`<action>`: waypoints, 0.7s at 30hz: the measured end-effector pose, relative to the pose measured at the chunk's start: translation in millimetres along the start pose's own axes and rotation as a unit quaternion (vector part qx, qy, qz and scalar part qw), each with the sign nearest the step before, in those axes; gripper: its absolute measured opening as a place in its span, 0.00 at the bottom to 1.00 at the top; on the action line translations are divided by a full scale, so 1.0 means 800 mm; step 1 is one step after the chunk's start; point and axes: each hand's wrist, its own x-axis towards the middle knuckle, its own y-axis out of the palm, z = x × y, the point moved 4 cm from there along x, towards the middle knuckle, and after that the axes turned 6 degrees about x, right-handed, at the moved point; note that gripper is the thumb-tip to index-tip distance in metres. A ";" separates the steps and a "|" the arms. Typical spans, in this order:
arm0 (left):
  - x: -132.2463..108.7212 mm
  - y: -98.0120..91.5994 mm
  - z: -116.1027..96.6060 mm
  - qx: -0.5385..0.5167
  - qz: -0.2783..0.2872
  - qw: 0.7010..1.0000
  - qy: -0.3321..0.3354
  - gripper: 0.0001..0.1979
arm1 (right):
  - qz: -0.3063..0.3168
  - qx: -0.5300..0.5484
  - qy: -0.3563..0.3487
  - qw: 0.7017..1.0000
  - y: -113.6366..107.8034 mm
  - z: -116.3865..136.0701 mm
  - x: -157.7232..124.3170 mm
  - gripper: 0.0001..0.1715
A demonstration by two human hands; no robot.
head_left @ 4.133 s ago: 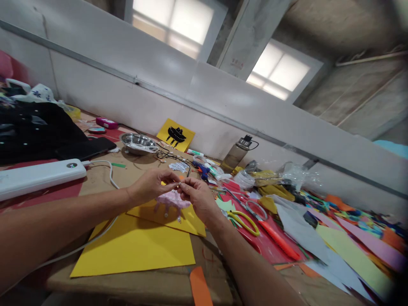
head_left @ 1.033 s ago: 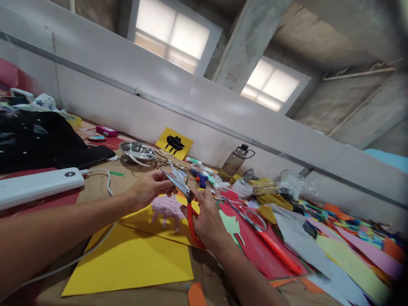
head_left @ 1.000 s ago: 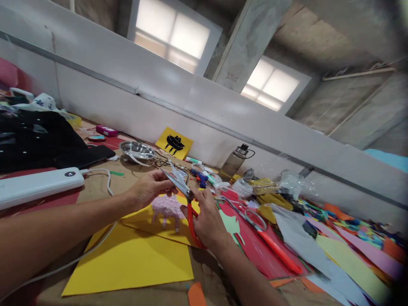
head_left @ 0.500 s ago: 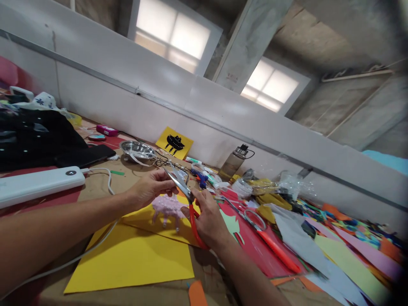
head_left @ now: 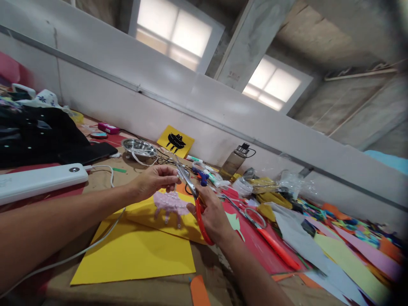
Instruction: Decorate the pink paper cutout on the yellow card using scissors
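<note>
My right hand [head_left: 212, 214] grips red-handled scissors [head_left: 195, 199], blades raised and pointing up-left toward my left hand. My left hand [head_left: 156, 182] is closed in a pinch just left of the blade tips; what it pinches is too small to make out. Below both hands a pink beaded cut-out [head_left: 172, 204] lies on a yellow sheet [head_left: 137, 250] on the cardboard-covered table.
A white power strip [head_left: 38, 180] with cable lies left, black cloth [head_left: 38, 136] behind it. A metal bowl [head_left: 138, 146], yellow card with a black shape [head_left: 176, 141] and a bottle [head_left: 235, 160] stand near the wall. Coloured paper scraps [head_left: 334, 250] and other scissors [head_left: 255, 216] lie right.
Four seconds ago both hands pinched something small with no scissors. Since then my right hand took the red scissors; in the last second both hands lifted slightly and the blades moved up-right.
</note>
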 end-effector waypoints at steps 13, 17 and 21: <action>-0.002 -0.008 -0.013 0.082 -0.068 0.993 -0.056 0.10 | -0.007 -0.085 0.036 0.996 -0.009 -0.003 0.002 0.20; 0.001 -0.006 -0.011 0.111 -0.053 0.991 -0.054 0.08 | -0.002 -0.113 0.039 0.993 -0.011 -0.007 0.002 0.20; 0.006 -0.009 -0.008 0.120 -0.056 0.991 -0.018 0.07 | 0.001 -0.102 0.027 0.994 -0.012 -0.004 0.001 0.20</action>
